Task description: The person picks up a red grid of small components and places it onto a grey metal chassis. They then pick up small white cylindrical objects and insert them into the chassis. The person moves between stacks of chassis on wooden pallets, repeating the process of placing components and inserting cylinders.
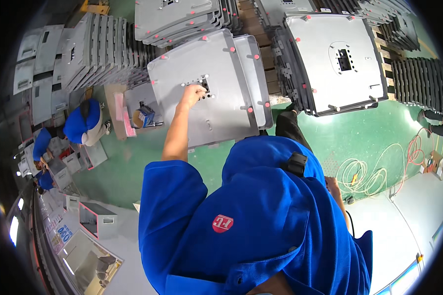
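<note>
My left hand [194,94] reaches over a large grey panel [182,118] with rounded corners. Its fingers are pinched together at the small dark cutout [205,84] in the panel's middle, among holes and short white pegs. Whatever lies between the fingertips is too small to make out. Red caps [232,49] sit along the panel's edges. A second grey panel [255,81] shows from beneath on the right. My right hand [332,186] hangs low beside my body on the right, its fingers mostly hidden; a black cable runs close to that arm.
Another stack of panels, topped by a pale one [325,64], stands on the right. More upright panels [96,49] line the far left. A box of small parts [143,117] sits left of my panel. Coiled hoses [364,174] lie on the green floor. A person [82,123] bends at left.
</note>
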Demonstrator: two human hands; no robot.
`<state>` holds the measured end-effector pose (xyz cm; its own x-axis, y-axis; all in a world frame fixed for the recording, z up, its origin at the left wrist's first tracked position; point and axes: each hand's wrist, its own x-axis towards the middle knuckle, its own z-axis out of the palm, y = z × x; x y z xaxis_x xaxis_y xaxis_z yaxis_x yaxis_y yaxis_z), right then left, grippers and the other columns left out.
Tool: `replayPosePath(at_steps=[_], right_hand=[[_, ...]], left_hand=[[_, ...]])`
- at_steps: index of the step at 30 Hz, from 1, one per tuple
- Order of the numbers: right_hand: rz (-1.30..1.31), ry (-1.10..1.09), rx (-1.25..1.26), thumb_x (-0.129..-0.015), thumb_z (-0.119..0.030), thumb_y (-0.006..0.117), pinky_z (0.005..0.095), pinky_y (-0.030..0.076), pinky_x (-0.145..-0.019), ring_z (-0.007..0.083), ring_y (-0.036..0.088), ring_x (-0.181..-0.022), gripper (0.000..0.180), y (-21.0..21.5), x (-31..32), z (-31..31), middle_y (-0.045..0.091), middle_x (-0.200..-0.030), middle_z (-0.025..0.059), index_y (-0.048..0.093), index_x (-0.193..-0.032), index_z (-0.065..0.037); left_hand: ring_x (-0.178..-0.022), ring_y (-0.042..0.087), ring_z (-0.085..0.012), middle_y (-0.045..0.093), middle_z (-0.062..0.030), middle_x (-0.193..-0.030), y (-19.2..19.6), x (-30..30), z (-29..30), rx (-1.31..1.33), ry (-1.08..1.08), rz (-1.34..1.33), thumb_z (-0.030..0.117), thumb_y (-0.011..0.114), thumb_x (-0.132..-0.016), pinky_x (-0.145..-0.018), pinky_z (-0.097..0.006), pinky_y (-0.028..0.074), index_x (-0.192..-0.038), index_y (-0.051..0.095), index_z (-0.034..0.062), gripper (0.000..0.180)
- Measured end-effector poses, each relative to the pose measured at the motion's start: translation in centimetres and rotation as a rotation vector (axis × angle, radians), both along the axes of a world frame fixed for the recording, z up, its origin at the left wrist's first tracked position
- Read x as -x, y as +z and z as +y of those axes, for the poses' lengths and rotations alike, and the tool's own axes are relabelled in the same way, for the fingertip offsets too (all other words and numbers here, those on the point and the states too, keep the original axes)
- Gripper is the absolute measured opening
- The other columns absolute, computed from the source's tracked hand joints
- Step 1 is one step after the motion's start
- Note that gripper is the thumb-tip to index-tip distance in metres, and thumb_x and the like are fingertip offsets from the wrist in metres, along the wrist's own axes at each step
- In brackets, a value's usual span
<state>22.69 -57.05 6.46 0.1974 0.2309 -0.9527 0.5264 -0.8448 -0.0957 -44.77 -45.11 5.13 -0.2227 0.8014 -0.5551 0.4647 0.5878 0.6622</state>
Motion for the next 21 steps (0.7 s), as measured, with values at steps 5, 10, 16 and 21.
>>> replayPosePath(at_steps=[5,10,16,21], right_hand=[[-0.024,0.103,0.004,-0.076,-0.03,0.049,0.0262,0.028,-0.032,0.0115,0.033,-0.034,0.037,-0.8,0.5,2.5,0.036,-0.042,0.0006,0.041,-0.046,-0.009],[0.0,0.085,0.02,-0.075,-0.029,0.05,0.0267,0.03,-0.031,0.0113,0.034,-0.034,0.036,-1.6,-0.1,3.3,0.038,-0.042,0.0011,0.042,-0.046,-0.009],[0.02,0.11,0.064,-0.076,-0.029,0.048,0.0264,0.028,-0.031,0.0105,0.033,-0.034,0.036,-2.8,-2.1,4.8,0.036,-0.042,0.0006,0.042,-0.046,-0.009],[0.074,0.007,0.08,-0.076,-0.031,0.048,0.0257,0.027,-0.032,0.0103,0.03,-0.034,0.038,-2.8,-3.2,4.1,0.033,-0.041,-0.0009,0.041,-0.046,-0.01]], left_hand=[[-0.06,0.045,-0.0091,0.054,-0.0032,-0.073,-0.8,-1.4,0.7,-0.462,0.608,-0.467,0.006,0.048,-0.079,-0.054,-0.02,0.036,-0.09,0.057,-0.0015,0.015],[-0.06,0.045,-0.011,0.047,-0.0024,-0.067,0.7,-10.2,9.7,-0.365,0.683,-1.076,0.008,0.051,-0.078,-0.052,-0.021,0.034,-0.086,0.054,-0.0009,0.012],[-0.04,0.042,-0.0101,0.046,-0.0025,-0.06,-4.1,-18.7,15.7,-0.176,0.768,-0.272,0.012,0.053,-0.078,-0.032,-0.022,0.033,-0.074,0.053,0.001,0.012],[-0.044,0.043,-0.0081,0.053,-0.0017,-0.067,-8.4,-20.2,16.6,-0.373,1.133,-0.398,0.013,0.054,-0.08,-0.036,-0.021,0.035,-0.084,0.048,0.0049,0.011]])
